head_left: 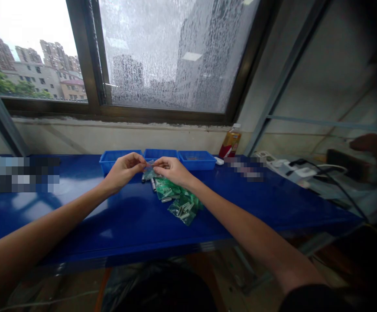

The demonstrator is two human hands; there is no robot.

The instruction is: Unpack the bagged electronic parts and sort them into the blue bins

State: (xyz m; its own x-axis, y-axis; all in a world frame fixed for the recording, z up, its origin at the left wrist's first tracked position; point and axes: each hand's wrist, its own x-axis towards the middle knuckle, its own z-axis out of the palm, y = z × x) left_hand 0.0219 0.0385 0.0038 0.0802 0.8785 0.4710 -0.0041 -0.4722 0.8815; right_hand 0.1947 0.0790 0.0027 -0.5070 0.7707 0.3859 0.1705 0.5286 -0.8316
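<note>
Between both hands hangs a small clear plastic bag [149,172], pinched at its top edge over the blue table. My left hand [125,171] grips the bag's left side between thumb and fingertips. On the right side, my right hand [172,170] pinches the same bag with curled fingers. Below and to the right lies a heap of green-tinted plastic bags [168,189]. Nearest me in that heap, a clear bag [185,209] holds several small metallic cylinders. A loose metallic cylinder [153,185] lies just under the held bag.
Three blue plastic trays [197,164] stand in a row behind my hands along the wall. A bottle with a yellow and red label [230,141] is to their right. Power strips and cables [297,173] lie at the far right. The blue table [123,229] ends close to me.
</note>
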